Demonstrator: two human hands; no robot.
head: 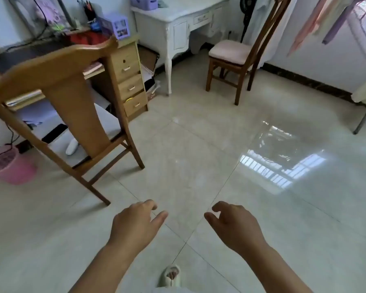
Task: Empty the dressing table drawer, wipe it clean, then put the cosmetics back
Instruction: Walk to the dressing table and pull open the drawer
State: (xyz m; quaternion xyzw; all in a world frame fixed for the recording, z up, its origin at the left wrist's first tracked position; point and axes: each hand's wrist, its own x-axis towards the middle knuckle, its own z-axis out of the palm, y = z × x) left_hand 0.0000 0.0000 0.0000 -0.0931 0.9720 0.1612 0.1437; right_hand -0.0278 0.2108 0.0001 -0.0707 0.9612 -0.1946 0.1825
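The white dressing table [156,22] stands against the far wall, several steps away across the tiled floor. Its small middle drawer [201,17] is closed, with a metal handle. A purple box [144,2] sits on its top. My left hand [135,225] and my right hand [235,223] hang low in front of me over the floor, both empty with fingers loosely curled and apart. No cosmetics or cloth are visible.
A wooden chair [72,98] stands close on my left before a wooden desk with three drawers [131,81]. A second chair with a cushion [230,60] stands by the dressing table. A pink basket [9,166] is at far left. Shiny floor tiles lie between.
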